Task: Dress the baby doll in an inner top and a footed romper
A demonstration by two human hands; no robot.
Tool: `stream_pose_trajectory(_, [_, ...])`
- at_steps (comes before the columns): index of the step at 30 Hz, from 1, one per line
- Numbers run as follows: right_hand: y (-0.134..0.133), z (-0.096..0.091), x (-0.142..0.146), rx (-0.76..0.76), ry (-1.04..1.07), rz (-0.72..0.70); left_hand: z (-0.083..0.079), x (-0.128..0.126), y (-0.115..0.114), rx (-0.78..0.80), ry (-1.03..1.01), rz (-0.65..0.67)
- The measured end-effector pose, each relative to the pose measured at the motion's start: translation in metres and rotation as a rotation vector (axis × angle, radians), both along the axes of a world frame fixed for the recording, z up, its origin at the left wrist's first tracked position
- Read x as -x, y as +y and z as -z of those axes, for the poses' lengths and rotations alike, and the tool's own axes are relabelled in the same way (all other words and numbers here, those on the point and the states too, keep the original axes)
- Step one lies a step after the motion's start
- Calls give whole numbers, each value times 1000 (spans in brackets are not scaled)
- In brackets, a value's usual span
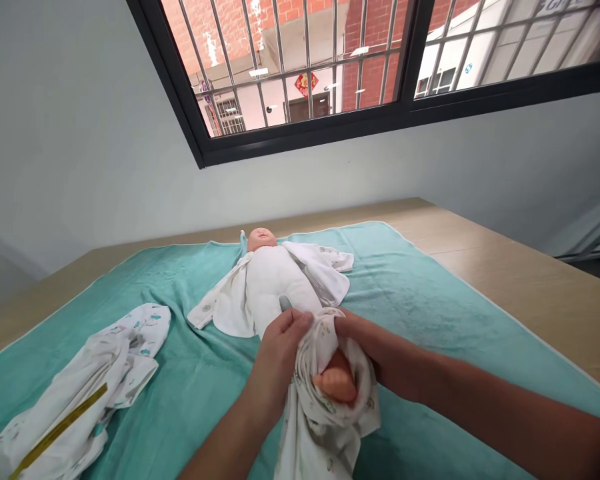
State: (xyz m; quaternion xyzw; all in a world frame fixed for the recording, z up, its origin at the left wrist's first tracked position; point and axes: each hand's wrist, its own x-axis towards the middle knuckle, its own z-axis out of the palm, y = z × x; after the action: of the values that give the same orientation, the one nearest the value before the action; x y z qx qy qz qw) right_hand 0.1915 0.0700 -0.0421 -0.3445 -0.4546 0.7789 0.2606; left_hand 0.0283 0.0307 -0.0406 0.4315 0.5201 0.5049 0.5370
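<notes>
A baby doll (273, 277) lies on its back, its head (261, 239) toward the wall and its body white. White baby pants (320, 433) with a small print are bunched around one of its legs, and the doll's foot (337, 381) shows inside the gathered cloth. My left hand (280, 347) pinches the cloth on the left side. On the right, my right hand (363, 337) grips the gathered edge, its fingers partly hidden in the fabric. A white baby jacket (333, 273) lies spread open under the doll, sleeves out to both sides.
A teal blanket (410, 313) covers much of the wooden table (490, 267). At the left lies another white printed baby garment (95, 373) with a yellow strip (60, 430) on it. Behind the table are a wall and a barred window (305, 73).
</notes>
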Motion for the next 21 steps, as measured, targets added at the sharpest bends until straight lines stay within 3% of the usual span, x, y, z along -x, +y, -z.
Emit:
stream_pose_trajectory(4, [0,12,-2,-44,13,19,7,4,4,-44,107,-20])
stream_pose_trajectory(8, [6,21,-14,-83,56,-79,19,13,3,-139,98,-86])
stream_pose_trajectory(11, [14,28,-20,-231,14,-102,23,19,0,-142,43,-15])
stream_pose_trajectory(17, [34,51,-7,-539,0,-61,19,21,5,-168,539,60])
stream_pose_trajectory(21, [52,57,0,-611,-33,-60,18,25,16,-249,590,62])
